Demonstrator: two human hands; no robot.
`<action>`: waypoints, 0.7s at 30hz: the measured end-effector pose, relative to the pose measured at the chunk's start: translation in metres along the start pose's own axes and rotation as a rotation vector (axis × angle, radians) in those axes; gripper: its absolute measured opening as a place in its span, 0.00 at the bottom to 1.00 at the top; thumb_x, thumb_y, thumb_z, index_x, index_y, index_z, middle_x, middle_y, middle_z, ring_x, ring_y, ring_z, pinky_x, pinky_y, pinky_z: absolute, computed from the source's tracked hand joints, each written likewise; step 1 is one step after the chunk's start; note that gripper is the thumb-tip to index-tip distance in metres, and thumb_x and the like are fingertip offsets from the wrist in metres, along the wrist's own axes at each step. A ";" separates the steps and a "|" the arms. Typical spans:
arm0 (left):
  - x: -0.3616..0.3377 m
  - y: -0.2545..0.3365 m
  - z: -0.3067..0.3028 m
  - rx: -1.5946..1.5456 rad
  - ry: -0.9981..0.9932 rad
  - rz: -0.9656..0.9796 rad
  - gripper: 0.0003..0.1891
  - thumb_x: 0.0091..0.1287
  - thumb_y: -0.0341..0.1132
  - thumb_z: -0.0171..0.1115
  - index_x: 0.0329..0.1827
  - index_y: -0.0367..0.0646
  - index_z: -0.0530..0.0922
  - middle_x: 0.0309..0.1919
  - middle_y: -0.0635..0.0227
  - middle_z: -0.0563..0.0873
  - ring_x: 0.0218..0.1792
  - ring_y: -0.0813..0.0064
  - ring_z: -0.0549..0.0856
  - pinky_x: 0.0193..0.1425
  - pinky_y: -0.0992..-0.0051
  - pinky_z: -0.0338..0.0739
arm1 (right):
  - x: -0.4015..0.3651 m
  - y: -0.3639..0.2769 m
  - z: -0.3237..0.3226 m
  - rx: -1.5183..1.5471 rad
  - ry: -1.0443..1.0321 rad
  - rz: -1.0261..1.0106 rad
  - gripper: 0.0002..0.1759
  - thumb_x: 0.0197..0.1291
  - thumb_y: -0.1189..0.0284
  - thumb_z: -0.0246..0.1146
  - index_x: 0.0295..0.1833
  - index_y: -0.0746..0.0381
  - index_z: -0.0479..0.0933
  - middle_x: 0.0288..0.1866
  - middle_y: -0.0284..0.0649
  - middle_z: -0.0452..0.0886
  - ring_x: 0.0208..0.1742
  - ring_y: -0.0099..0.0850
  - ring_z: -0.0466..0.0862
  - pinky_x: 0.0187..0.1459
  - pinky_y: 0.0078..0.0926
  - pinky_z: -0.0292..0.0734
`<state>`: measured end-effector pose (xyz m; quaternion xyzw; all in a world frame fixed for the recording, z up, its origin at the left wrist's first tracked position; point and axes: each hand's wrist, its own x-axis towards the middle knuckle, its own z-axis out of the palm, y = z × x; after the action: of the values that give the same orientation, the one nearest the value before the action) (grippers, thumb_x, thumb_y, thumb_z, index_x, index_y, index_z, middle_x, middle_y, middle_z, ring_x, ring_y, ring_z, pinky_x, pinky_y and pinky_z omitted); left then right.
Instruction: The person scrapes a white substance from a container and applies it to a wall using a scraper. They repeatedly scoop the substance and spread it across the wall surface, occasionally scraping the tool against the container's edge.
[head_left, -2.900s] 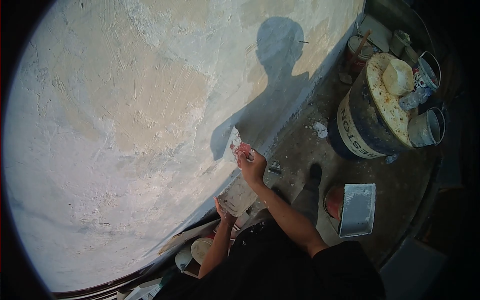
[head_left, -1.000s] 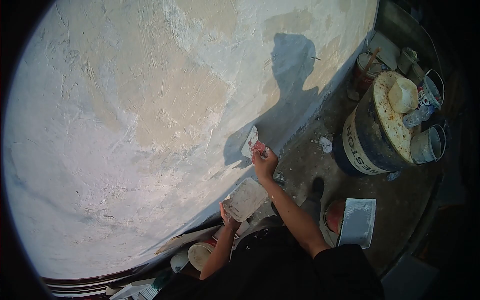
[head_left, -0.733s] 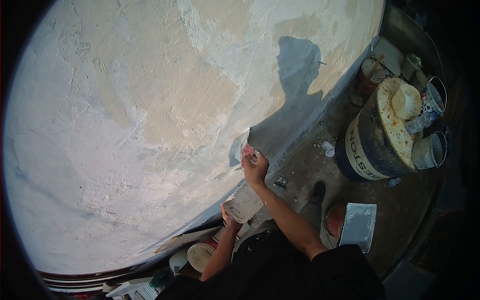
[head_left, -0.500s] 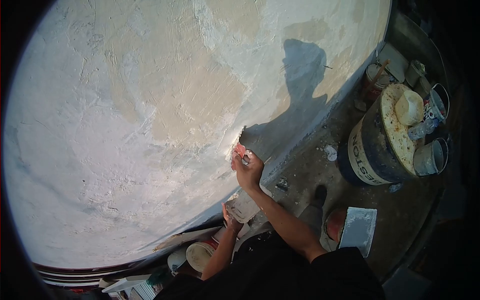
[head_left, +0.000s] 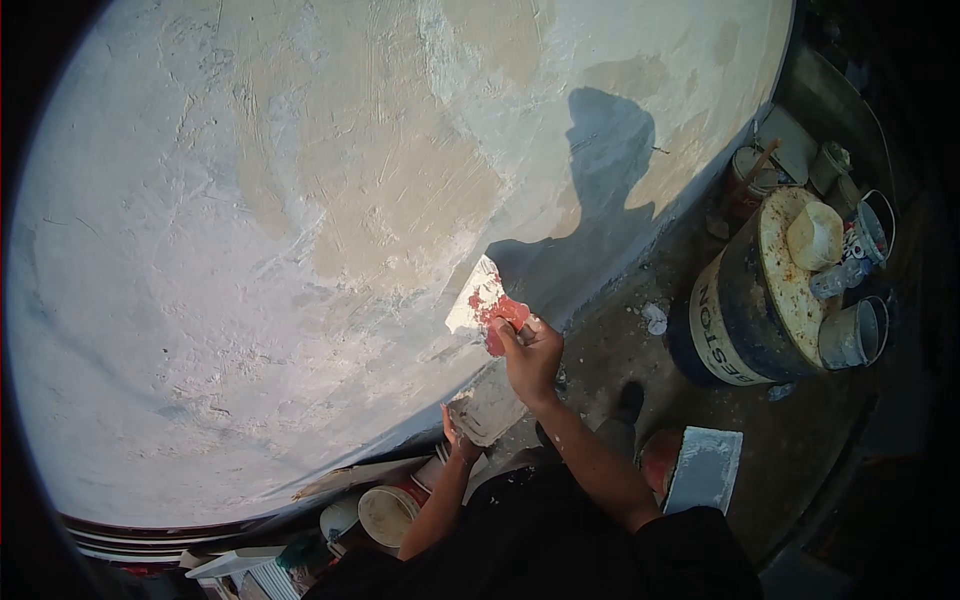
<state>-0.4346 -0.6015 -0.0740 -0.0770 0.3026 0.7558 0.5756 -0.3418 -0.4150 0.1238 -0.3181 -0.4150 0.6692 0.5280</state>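
Note:
Pinched in my right hand [head_left: 536, 362] is a red putty scraper [head_left: 512, 312], its wide blade coated with whitish putty. The scraper overlaps the lower part of the patchy plastered wall [head_left: 390, 200] in this view, its blade face showing toward me. Lower down, the fingers of my left hand [head_left: 460, 445] wrap the side of a shallow grey tray [head_left: 490, 415] smeared with putty. My right forearm passes beside the tray's right end.
A drum [head_left: 735, 300] stands at right, bearing a cut plastic container [head_left: 815, 236], a clear bottle and a metal bucket [head_left: 845, 335]. A putty-edged grey board [head_left: 704, 468] is near my leg. A pale bucket [head_left: 388, 514] sits at lower left, by the wall.
My right hand has drawn the scraper back, down and to the right, and turned it so its putty-covered blade now shows. The left hand and tray stay nearly in place.

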 end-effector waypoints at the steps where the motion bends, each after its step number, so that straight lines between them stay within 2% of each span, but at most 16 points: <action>1: 0.000 0.000 0.002 0.023 0.000 0.011 0.42 0.64 0.72 0.43 0.69 0.47 0.68 0.66 0.56 0.73 0.64 0.50 0.73 0.68 0.47 0.65 | 0.009 0.014 -0.016 -0.030 0.049 -0.009 0.06 0.61 0.81 0.63 0.44 0.71 0.79 0.40 0.38 0.85 0.38 0.19 0.81 0.40 0.17 0.76; 2: 0.000 0.000 0.001 0.048 0.002 0.022 0.43 0.63 0.72 0.42 0.70 0.47 0.66 0.67 0.55 0.71 0.65 0.48 0.72 0.69 0.46 0.64 | 0.020 0.017 -0.028 -0.017 0.120 0.052 0.06 0.62 0.81 0.63 0.44 0.71 0.79 0.40 0.37 0.85 0.38 0.19 0.82 0.40 0.17 0.76; 5: -0.003 0.002 0.007 0.088 0.025 0.036 0.44 0.63 0.72 0.42 0.72 0.47 0.63 0.70 0.53 0.67 0.67 0.46 0.70 0.69 0.44 0.63 | 0.056 0.071 -0.060 -0.109 0.288 0.050 0.08 0.59 0.77 0.65 0.41 0.72 0.80 0.36 0.42 0.86 0.37 0.23 0.84 0.38 0.21 0.78; 8: 0.001 0.001 0.001 0.081 0.028 0.039 0.44 0.63 0.72 0.42 0.73 0.47 0.62 0.70 0.53 0.67 0.67 0.46 0.69 0.69 0.44 0.63 | 0.074 0.105 -0.075 -0.345 0.341 0.146 0.09 0.58 0.79 0.65 0.42 0.72 0.79 0.39 0.40 0.85 0.38 0.23 0.83 0.39 0.22 0.77; 10: 0.002 0.001 -0.006 0.086 0.023 0.049 0.44 0.63 0.72 0.42 0.73 0.47 0.62 0.70 0.53 0.67 0.67 0.46 0.70 0.69 0.44 0.63 | 0.078 0.137 -0.077 -0.302 0.374 0.106 0.08 0.57 0.78 0.66 0.41 0.72 0.79 0.38 0.40 0.85 0.37 0.23 0.83 0.38 0.23 0.77; 13: 0.003 0.003 -0.009 0.133 0.031 0.086 0.43 0.64 0.71 0.41 0.72 0.47 0.63 0.69 0.54 0.69 0.66 0.47 0.70 0.69 0.45 0.63 | 0.074 0.140 -0.064 -0.251 0.358 0.103 0.07 0.57 0.78 0.66 0.38 0.72 0.79 0.34 0.39 0.85 0.34 0.22 0.82 0.35 0.22 0.75; 15: 0.000 0.003 -0.009 0.174 0.058 0.131 0.42 0.65 0.70 0.40 0.72 0.47 0.64 0.68 0.56 0.70 0.66 0.48 0.71 0.69 0.46 0.64 | 0.065 0.126 -0.045 -0.257 0.312 0.130 0.06 0.57 0.78 0.66 0.37 0.71 0.79 0.32 0.38 0.85 0.33 0.21 0.81 0.34 0.22 0.74; 19: -0.003 0.006 -0.009 0.118 0.099 0.109 0.40 0.67 0.69 0.39 0.70 0.48 0.66 0.66 0.59 0.73 0.65 0.53 0.73 0.67 0.49 0.67 | 0.049 0.049 0.008 -0.258 0.132 0.152 0.05 0.57 0.77 0.66 0.32 0.68 0.79 0.26 0.34 0.83 0.29 0.18 0.78 0.32 0.21 0.71; 21: -0.003 0.006 -0.005 0.106 0.093 0.074 0.39 0.67 0.69 0.38 0.69 0.48 0.67 0.64 0.60 0.75 0.63 0.55 0.75 0.66 0.51 0.69 | 0.039 0.030 0.026 -0.146 0.054 0.007 0.05 0.57 0.78 0.66 0.30 0.68 0.78 0.24 0.32 0.81 0.29 0.17 0.77 0.33 0.20 0.71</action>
<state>-0.4404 -0.6080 -0.0746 -0.0700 0.3714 0.7550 0.5359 -0.3872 -0.3855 0.1090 -0.3751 -0.4470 0.6301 0.5123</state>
